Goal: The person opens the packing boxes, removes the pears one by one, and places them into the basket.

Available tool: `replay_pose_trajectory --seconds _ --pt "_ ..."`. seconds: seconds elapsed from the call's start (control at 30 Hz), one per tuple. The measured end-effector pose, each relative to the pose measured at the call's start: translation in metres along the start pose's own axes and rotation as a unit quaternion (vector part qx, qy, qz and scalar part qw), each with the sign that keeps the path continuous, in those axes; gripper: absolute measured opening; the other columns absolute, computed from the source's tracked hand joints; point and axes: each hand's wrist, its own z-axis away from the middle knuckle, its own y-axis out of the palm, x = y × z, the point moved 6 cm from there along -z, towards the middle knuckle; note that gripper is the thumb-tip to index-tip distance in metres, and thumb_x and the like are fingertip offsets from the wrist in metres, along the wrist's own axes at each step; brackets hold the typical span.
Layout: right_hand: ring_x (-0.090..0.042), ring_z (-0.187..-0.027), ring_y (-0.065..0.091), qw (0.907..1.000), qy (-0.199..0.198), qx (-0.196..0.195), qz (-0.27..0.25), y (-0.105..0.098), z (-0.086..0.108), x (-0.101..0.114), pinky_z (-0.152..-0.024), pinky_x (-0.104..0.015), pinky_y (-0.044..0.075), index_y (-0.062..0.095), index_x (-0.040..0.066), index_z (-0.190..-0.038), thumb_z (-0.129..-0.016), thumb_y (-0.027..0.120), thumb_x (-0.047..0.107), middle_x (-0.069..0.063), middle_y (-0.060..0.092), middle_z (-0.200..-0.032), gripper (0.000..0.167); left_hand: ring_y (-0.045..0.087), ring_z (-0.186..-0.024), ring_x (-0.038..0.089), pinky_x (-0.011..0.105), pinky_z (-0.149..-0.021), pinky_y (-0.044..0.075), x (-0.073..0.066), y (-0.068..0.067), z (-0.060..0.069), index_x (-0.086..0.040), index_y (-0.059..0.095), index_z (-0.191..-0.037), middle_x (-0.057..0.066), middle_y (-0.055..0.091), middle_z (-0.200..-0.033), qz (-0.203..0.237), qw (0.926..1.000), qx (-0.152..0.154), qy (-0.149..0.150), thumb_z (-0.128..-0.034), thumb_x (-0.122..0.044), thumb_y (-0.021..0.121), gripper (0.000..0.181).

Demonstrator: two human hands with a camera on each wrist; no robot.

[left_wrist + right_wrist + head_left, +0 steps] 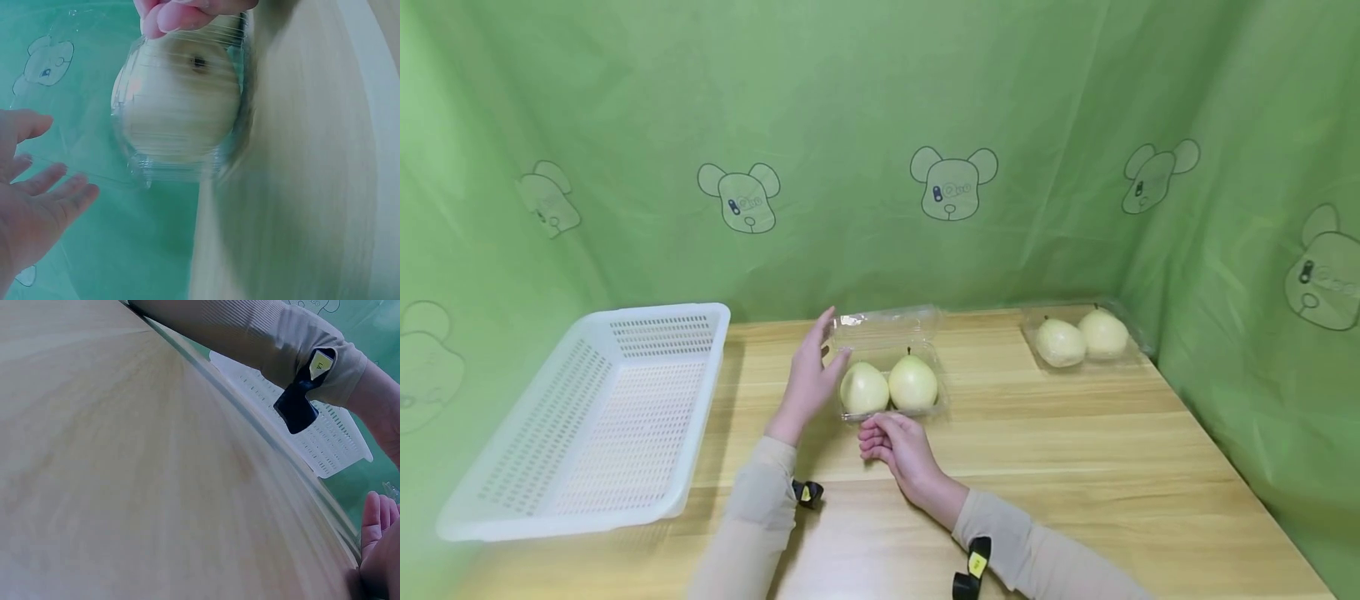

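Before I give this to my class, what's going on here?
A person has both bare hands at an open clear container holding two pears. The left hand is beside the raised lid; the right hand is at the near edge, its grip unclear. Another clear container with two more pears sits farther right; a white basket stands on the left.

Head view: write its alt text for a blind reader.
Two pears sit in an open clear box, left hand by its lid, right hand at its front edge. On the table, a white basket stands left, two more boxed pears right.
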Motion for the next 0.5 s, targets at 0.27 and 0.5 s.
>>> replay_pose_trajectory --seconds 0.27,0.5 --pt "-0.013 -0.065 0.061 1.0000 0.003 -0.001 -0.003 0.000 0.000 -0.001 -0.062 -0.025 0.058 0.062 -0.004 -0.091 -0.099 0.044 0.008 -0.005 0.066 -0.075 0.023 0.042 -0.139 0.033 0.049 -0.112 0.040 0.015 0.004 -0.005 -0.012 0.030 -0.152 0.016 0.041 -0.152 0.061 0.9971 -0.019 -0.042 -0.0933 -0.009 0.060 0.066" --pt "-0.014 -0.065 0.061 0.9999 0.008 -0.009 -0.004 -0.001 0.000 -0.002 -0.063 -0.026 0.057 0.063 -0.003 -0.090 -0.097 0.046 0.008 -0.006 0.066 -0.075 0.021 0.041 -0.140 0.034 0.050 -0.114 0.038 0.031 0.010 -0.005 -0.013 0.031 -0.151 0.020 0.040 -0.151 0.073 0.9952 -0.015 -0.063 -0.0938 -0.008 0.059 0.064"
